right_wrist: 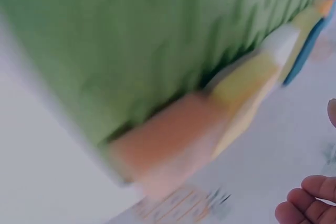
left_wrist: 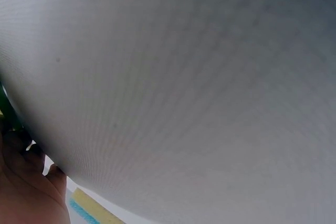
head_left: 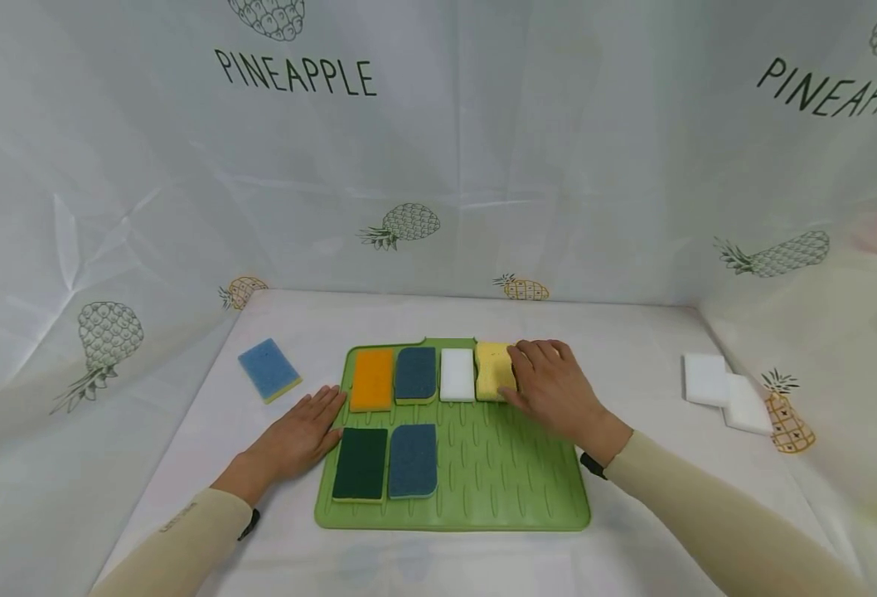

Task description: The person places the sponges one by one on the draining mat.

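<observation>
My left hand (head_left: pixel 297 439) rests flat with its fingertips at the left edge of a green ridged mat (head_left: pixel 513 489). In the left wrist view that hand (left_wrist: pixel 31 187) shows only partly. My right hand (head_left: pixel 554 385) lies over the mat's far right corner, its fingers beside a yellow sponge (head_left: pixel 494 371). Nothing shows between the thumb and fingers of the right hand (right_wrist: pixel 310 203) in the right wrist view. There, a blurred orange-pink block (right_wrist: pixel 168 140) sits on the mat next to the yellow sponge (right_wrist: pixel 247 93); my hand hides it from the head view.
Along the back row are an orange sponge (head_left: pixel 371 379), a blue sponge (head_left: pixel 416 373) and a white sponge (head_left: pixel 457 375). In front lie dark green (head_left: pixel 360 464) and blue (head_left: pixel 413 461) scouring sponges. A blue-yellow sponge (head_left: pixel 269 369) is left; two white pads (head_left: pixel 704 379) lie right.
</observation>
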The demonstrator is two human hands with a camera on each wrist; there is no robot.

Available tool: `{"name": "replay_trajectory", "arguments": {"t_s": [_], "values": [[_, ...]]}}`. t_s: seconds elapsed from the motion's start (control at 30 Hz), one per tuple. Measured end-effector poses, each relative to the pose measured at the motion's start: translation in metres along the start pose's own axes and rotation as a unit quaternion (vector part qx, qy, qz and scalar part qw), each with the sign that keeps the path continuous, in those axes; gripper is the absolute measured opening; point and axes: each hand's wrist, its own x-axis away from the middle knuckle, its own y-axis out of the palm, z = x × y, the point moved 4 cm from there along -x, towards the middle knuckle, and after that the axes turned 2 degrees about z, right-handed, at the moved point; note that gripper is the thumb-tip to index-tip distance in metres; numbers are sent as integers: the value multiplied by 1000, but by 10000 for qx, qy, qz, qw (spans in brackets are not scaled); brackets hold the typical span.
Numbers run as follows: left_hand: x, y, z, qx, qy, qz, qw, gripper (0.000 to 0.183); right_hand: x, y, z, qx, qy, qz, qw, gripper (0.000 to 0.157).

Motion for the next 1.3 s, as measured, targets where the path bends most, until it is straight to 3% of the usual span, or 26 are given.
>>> {"name": "replay_trajectory", "arguments": {"t_s": [0.3,0.5,0.83,0.9,1.0,1.07,1.3], "values": [[0,2,0,-46,23,17,10000,70,41,-8,78,424,288,-53,9987,66],[0,0,1,-14,59,27,10000,69,75,-16,124,569,422,-116,9974,83],[0,1,0,-134,28,29,9999,70,140,-27,189,978,348,-1014,9894,95],[0,2,-1,-144,39,46,9999,70,153,-29,199,1069,331,-1197,9865,88],[0,1,-1,-123,33,52,9999,70,169,-31,210,1148,476,-1625,9789,59],[0,1,-1,-113,20,40,9999,70,177,-31,215,1191,596,-1910,9725,49],[0,1,-1,-77,-7,-31,10000,69,192,-27,223,1379,711,-2281,9612,61]]}}
